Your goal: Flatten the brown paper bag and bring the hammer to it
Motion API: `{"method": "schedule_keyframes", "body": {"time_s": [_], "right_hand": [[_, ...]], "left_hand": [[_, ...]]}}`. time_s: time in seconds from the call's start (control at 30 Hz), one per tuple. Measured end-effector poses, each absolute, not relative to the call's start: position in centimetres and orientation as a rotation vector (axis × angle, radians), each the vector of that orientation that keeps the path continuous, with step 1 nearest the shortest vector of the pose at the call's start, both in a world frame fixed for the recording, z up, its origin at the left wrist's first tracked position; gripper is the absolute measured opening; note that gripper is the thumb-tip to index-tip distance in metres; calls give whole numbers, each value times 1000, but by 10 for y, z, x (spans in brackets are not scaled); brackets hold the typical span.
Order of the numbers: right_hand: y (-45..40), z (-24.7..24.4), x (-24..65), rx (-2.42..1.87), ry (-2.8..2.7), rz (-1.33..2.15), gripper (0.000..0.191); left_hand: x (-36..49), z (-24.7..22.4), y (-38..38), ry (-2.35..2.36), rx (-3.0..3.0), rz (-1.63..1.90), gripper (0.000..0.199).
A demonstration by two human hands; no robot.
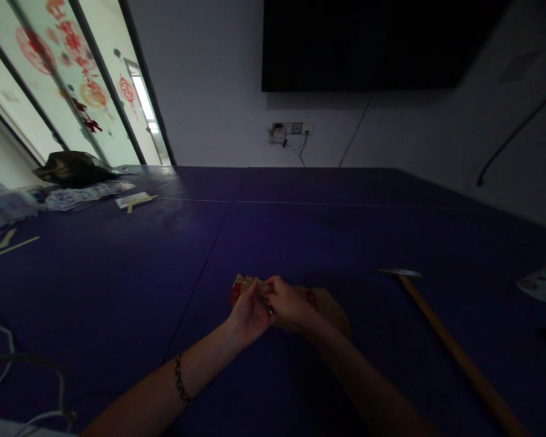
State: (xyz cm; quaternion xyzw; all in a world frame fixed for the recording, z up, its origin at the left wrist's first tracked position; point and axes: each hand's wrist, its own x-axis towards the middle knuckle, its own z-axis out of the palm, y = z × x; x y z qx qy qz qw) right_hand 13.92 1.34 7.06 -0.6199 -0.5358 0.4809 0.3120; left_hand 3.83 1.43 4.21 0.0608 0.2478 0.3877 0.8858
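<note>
On the purple surface (300, 237), the hammer (450, 344) lies at right. The brown bag (334, 311) is under and beside both hands. The right hand (292, 304) has curled fingers, meeting the half-open left hand (249, 317) at a small shiny thing (270, 310); which one grasps it, I cannot tell. This seems fine fingertip work, asking steady pressure.

Ahead of me, black TV (368, 45) above sockets (295, 128); dark bag (75, 169) far left; wooden-handled tool (450, 345) right; white cable (11, 345) near left.

Long-handled tool (452, 348) right of bag (332, 308); sockets (295, 128) behind.
</note>
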Motion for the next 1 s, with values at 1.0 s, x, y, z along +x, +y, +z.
{"method": "schedule_keyframes", "body": {"time_s": [1.0], "right_hand": [[4,98,162,-1730,-2059,852,12]], "left_hand": [[39,28,8,700,856,680,35]]}}
